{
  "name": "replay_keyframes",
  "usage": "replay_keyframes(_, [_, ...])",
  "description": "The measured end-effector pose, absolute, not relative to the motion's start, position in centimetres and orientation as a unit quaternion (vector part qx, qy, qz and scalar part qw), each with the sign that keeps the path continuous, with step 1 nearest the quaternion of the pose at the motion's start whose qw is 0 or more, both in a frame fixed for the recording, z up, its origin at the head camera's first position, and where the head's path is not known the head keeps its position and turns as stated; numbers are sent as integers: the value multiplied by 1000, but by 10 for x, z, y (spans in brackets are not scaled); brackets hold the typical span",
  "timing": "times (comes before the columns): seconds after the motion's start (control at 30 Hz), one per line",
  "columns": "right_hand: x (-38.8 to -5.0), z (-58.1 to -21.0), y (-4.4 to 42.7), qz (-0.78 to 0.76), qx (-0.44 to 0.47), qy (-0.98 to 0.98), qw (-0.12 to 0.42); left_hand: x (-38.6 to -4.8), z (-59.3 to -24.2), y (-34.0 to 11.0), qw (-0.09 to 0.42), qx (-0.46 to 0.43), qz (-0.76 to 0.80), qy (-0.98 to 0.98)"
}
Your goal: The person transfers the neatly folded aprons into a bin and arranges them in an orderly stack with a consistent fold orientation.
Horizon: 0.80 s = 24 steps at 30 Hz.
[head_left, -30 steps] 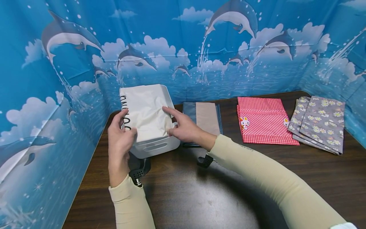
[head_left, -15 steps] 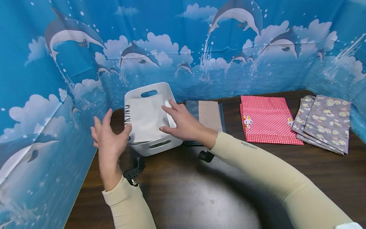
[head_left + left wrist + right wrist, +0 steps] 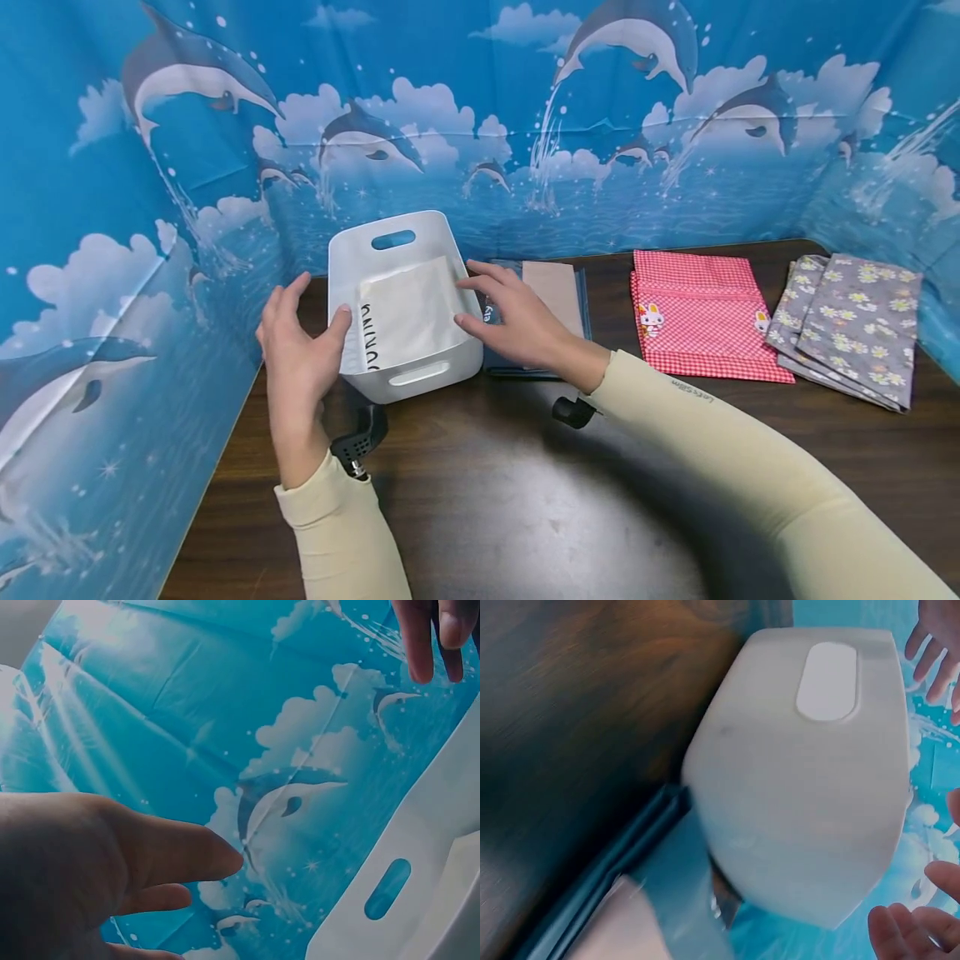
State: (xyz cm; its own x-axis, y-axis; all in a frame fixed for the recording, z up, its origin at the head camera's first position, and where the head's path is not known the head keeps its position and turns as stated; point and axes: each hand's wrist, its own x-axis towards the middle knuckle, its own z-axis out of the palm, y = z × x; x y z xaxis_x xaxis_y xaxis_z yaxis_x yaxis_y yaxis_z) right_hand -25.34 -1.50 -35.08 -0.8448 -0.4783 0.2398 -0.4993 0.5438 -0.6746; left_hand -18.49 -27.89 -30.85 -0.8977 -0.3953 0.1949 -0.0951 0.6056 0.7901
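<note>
A folded white cloth (image 3: 412, 308) with black lettering lies inside a white plastic bin (image 3: 352, 250) that has cut-out handles. My left hand (image 3: 296, 362) is held at the bin's left side, thumb and fingers spread with nothing between them. Over the right rim is my right hand (image 3: 528, 325), its fingers loosely extended and holding nothing; whether they touch the rim I cannot tell. In the right wrist view the bin's outer wall (image 3: 795, 795) fills the middle, with fingers at the right edge. The left wrist view has the left hand (image 3: 97, 870) apart from the bin.
Directly right of the bin lies a folded blue and beige cloth (image 3: 553, 296). Farther right are a red checked cloth (image 3: 705, 312) with rabbit patches and a grey daisy-print cloth (image 3: 855, 317). A blue dolphin curtain (image 3: 450, 125) hangs behind and to the left of the dark wooden table (image 3: 480, 483).
Both hands were on the white cloth at the top of the bin. They have let go and drawn apart, and the cloth has sunk into the bin.
</note>
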Motion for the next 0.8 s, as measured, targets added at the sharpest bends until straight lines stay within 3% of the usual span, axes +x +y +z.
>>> replay_keyframes(0.37, [-256, -371, 21, 357, 252, -899, 23, -189, -307, -253, 171, 99, -404, -893])
replay_keyframes(0.8, [-258, -386, 42, 341, 239, -909, 27, -186, -312, -170, 160, -51, -334, -927])
